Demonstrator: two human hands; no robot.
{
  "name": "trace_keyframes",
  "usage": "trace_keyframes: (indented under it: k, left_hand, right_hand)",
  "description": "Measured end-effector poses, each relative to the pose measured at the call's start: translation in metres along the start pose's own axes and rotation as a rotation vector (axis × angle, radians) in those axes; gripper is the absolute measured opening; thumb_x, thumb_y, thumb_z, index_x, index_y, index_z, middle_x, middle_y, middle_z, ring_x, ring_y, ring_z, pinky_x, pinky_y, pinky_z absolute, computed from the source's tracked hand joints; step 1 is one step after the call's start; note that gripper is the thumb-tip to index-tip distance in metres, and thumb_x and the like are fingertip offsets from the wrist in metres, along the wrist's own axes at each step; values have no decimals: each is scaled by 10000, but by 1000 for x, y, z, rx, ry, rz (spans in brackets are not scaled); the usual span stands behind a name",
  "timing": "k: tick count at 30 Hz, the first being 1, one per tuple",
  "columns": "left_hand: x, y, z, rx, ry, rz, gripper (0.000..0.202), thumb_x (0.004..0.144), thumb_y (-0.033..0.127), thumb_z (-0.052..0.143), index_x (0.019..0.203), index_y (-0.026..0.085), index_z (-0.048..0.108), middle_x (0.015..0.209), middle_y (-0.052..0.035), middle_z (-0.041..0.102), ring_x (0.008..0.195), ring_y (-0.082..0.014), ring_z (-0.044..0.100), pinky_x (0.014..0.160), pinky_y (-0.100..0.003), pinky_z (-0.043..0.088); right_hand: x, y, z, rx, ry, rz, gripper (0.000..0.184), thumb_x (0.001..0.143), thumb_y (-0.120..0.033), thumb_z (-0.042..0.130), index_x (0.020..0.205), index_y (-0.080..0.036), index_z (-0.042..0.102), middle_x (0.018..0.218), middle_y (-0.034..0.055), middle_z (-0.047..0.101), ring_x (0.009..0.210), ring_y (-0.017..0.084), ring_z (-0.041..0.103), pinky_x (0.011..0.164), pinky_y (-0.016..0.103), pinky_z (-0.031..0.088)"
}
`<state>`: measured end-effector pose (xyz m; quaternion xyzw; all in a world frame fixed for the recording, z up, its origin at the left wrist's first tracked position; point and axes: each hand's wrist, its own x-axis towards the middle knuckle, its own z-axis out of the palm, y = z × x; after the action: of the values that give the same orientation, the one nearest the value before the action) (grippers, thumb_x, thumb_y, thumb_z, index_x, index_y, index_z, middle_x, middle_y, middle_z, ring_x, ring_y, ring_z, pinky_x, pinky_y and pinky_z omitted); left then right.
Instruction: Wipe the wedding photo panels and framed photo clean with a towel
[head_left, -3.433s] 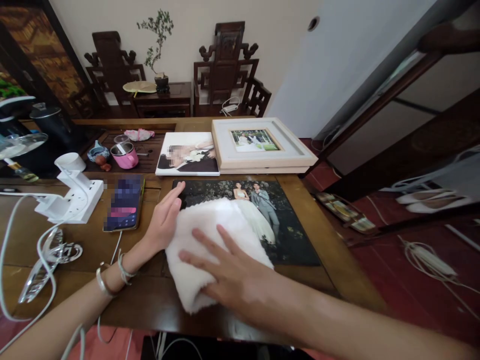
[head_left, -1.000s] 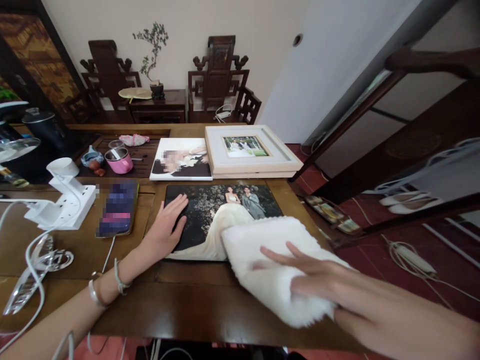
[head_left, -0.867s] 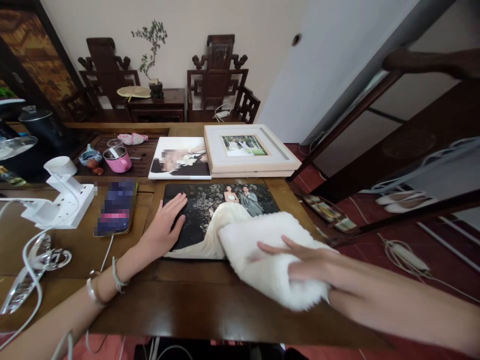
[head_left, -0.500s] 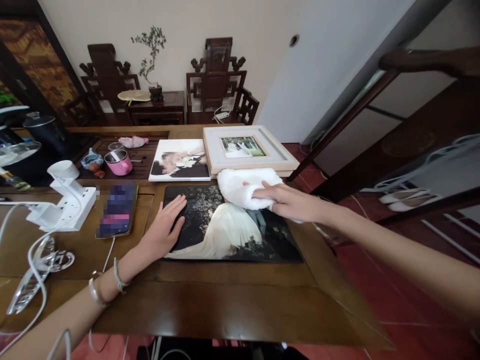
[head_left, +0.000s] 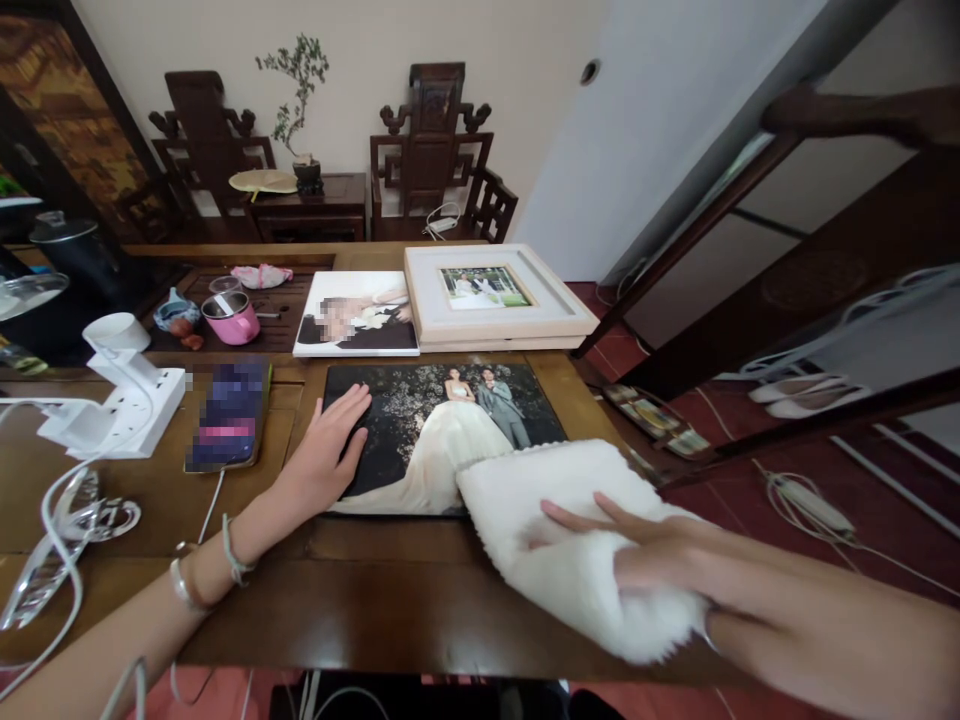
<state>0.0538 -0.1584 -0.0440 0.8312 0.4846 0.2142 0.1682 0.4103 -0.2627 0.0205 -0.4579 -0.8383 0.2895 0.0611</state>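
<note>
A dark wedding photo panel (head_left: 439, 440) lies flat on the wooden table (head_left: 360, 610). My left hand (head_left: 330, 450) rests on its left edge, fingers stretched out and holding nothing. Over the panel's lower right corner spreads a fluffy white cloth (head_left: 547, 490), which also reaches onto the table's front part. My right hand (head_left: 645, 550) grips this cloth, with some fingers lying on top and part of the hand sunk in its folds. The cloth hides that corner of the panel.
Behind the panel lie a white-edged photo board (head_left: 356, 315) and a pale wooden picture frame (head_left: 495, 300). To the left are a phone (head_left: 229, 415), a white power strip (head_left: 142, 410), a clear hair claw (head_left: 75, 540), loose cables and a pink cup (head_left: 231, 318).
My right hand has drawn the white cloth from the panel's top right toward me, down to its lower right corner. The pictured couple is now uncovered. My left hand stays in place.
</note>
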Motion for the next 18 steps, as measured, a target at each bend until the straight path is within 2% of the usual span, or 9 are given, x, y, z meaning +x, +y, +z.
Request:
trace_keyframes:
  k: [3,6,8,11,14,16,18]
  left_hand:
    - [1,0,-1,4,-19,1,452,965,254,320,1389,149,431,1500,-127,400,1426,-227,299,1161,-562,155]
    - [1,-1,-2,-8,-24,4,452,966,259,323,1391,148,431,1500,-128,400,1428,-228,295,1160,-567,146]
    - [1,-1,-3,-17,-24,9,449,967,260,327,1394,166,429,1501,-122,399,1429,-226,293,1160,-569,145]
    - [0,-1,-3,-24,-15,12,443,968,260,331,1392,186,434,1502,-113,400,1427,-223,296,1162,-565,149]
    - [0,-1,-2,-30,1,7,438,968,256,332,1384,176,444,1503,-118,397,1424,-224,303,1163,-558,156]
    - [-1,-2,-1,-35,8,7,437,967,250,335,1383,180,446,1503,-116,398,1423,-225,307,1164,-556,158]
    - [-1,-2,0,-37,16,8,437,965,245,338,1385,189,445,1500,-112,404,1420,-225,314,1163,-557,160]
  right_hand:
    - [34,13,-10,-42,-35,-33,550,679,-92,478,1141,-329,659,1424,-18,499,1305,305,417,1073,492,354]
    - [78,32,-21,-90,64,-85,523,636,-84,442,1071,-264,668,1363,-1,573,1324,299,413,1121,524,267]
    - [104,43,-28,-130,81,-135,505,615,-77,424,1028,-245,662,1285,-4,633,1309,286,448,1142,528,219]
    - [125,53,-34,-174,88,-172,534,600,-71,411,1054,-230,641,1263,6,648,1304,286,454,1146,537,204]
    - [118,51,-28,-184,137,-122,554,607,-77,413,1094,-228,631,1433,33,499,1370,306,310,1132,563,208]
    - [99,42,-18,-165,161,-79,527,621,-80,425,1072,-243,644,1514,22,360,1383,314,238,1124,567,219]
    - [71,26,-5,-126,152,-63,498,644,-70,438,1047,-262,658,1526,5,316,1374,315,233,1124,550,235]
